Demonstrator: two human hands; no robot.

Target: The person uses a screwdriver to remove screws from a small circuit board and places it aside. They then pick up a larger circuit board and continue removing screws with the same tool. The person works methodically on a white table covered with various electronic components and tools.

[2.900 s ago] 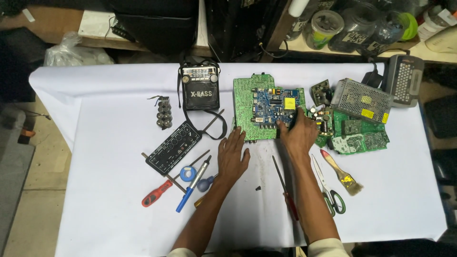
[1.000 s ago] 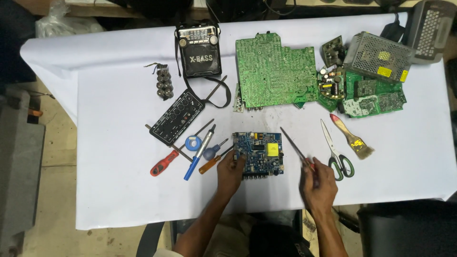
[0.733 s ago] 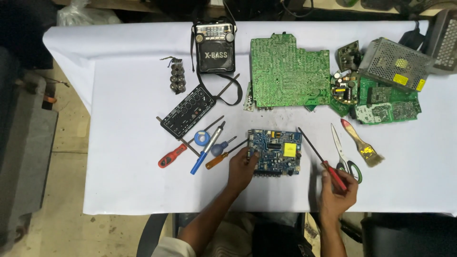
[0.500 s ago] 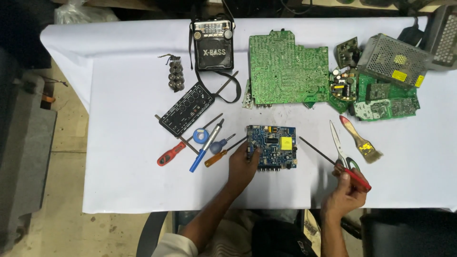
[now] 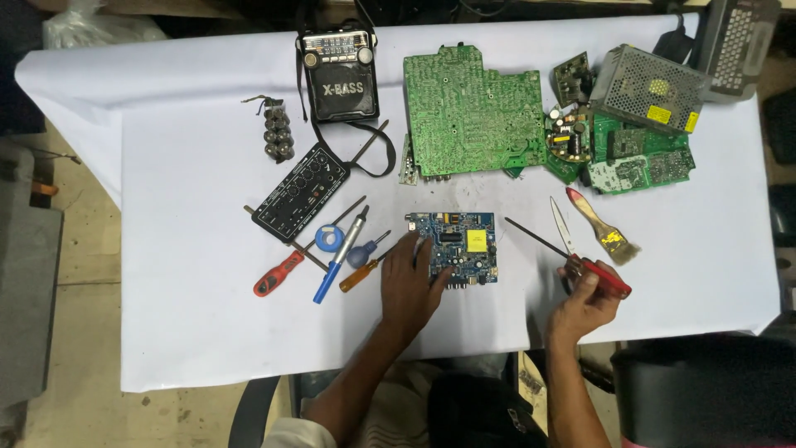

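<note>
Leftmost on the white-covered worktop [image 5: 166, 332], a dark cluster of cylindrical parts [image 5: 276, 133] lies near the far edge, with a black portable radio [image 5: 340, 76] just to its right. Below them a black control panel [image 5: 300, 192] sits at a slant. Nearer the person a row of hand tools is spread out: a red-handled screwdriver [image 5: 278, 275], a small blue roll of tape [image 5: 328, 239], a blue-handled screwdriver [image 5: 338, 265] and an orange-handled screwdriver [image 5: 363, 273], close beside one another.

Next comes the left hand [image 5: 410, 286], lying flat with the fingers spread and resting on the left edge of a small blue circuit board [image 5: 454, 246]; nothing is pinched in its grip, the fingers are apart and pressing down on the board. That board lies flat on the worktop in front of the person, about midway across, with a yellow square on its right half. Farther back, well apart from it, a large green circuit board [image 5: 468, 112] lies flat.

To the right, the right hand [image 5: 584, 303] has its grip closed around the red handle of a long screwdriver [image 5: 572, 259], whose dark shaft points up and left toward the blue board without reaching it. Scissors [image 5: 561, 228] and a paintbrush [image 5: 601, 228] lie just beyond that hand. At the far right corner are smaller green boards [image 5: 634, 158], a metal mesh-covered power supply box [image 5: 651, 87] and a grey device [image 5: 734, 46] at the worktop's edge.
</note>
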